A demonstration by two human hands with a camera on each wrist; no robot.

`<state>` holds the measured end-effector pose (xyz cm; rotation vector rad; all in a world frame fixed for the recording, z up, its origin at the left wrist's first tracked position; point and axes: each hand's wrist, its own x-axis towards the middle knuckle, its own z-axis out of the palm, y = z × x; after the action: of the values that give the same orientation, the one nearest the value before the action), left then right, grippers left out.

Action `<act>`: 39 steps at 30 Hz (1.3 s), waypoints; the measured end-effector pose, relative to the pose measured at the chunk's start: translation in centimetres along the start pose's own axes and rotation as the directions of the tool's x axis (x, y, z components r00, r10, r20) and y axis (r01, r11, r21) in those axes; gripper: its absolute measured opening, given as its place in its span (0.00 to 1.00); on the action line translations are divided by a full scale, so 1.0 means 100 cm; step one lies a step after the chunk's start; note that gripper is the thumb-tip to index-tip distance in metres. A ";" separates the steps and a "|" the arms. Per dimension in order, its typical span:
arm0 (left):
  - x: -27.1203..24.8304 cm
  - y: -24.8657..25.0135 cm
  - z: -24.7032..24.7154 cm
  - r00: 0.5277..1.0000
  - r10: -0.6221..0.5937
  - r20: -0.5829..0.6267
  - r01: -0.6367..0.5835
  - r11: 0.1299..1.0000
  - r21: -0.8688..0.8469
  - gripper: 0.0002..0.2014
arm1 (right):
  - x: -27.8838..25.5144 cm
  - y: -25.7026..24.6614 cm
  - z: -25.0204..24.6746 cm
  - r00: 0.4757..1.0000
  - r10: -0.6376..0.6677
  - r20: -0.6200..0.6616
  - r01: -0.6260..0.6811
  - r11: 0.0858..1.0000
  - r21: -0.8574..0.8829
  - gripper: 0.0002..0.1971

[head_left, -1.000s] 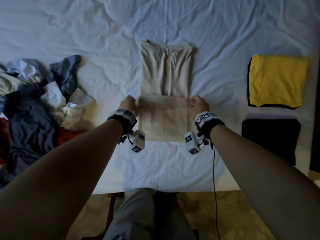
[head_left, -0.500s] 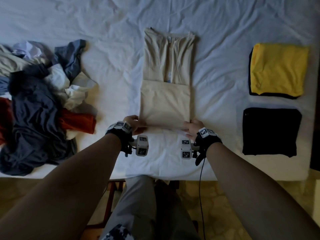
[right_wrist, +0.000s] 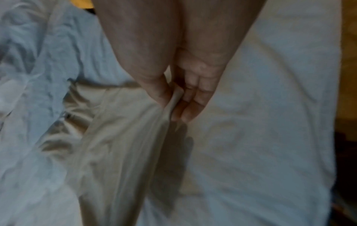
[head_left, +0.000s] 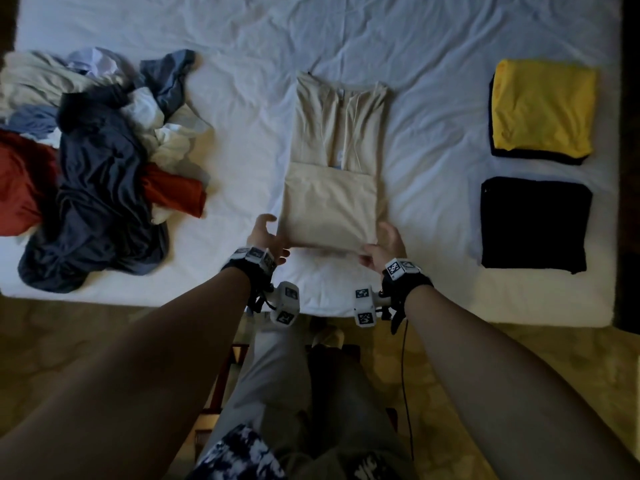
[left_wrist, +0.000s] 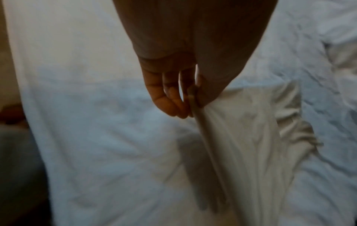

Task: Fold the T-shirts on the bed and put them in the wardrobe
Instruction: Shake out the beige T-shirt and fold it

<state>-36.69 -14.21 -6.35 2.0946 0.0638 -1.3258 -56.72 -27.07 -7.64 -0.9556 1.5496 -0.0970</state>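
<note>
Each grip is a narrow pinch: the left hand (head_left: pixel 265 237) and right hand (head_left: pixel 384 247) hold the near corners of the beige T-shirt (head_left: pixel 332 188), which lies mid-bed (head_left: pixel 242 98). The second fold seems under way; next, carry that edge evenly towards the collar.

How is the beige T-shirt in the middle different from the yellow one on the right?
The beige T-shirt is only part folded, a long strip; the yellow T-shirt is a finished compact square. Both hands, left hand and right hand, pinch the beige one's near edge; the yellow lies untouched atop something dark. Both lie on the bed.
</note>
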 end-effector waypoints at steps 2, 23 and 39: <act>-0.014 -0.009 -0.003 0.991 0.133 -0.012 -0.133 0.990 0.046 0.18 | -0.014 0.007 -0.002 0.993 -0.108 -0.039 0.106 0.993 -0.056 0.31; 0.016 0.188 -0.030 0.853 0.521 -0.026 -0.444 0.752 0.488 0.08 | 0.018 -0.166 -0.023 0.858 -0.512 -0.022 0.450 0.773 -0.447 0.11; 0.189 0.290 0.006 0.975 0.207 -0.076 -0.158 0.897 0.413 0.11 | 0.185 -0.260 0.024 0.959 -0.256 -0.124 0.147 0.820 -0.553 0.19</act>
<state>-17.27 -42.87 -7.75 2.4528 -0.3826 -1.1723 -39.78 -54.15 -8.15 -1.6029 1.6854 0.1103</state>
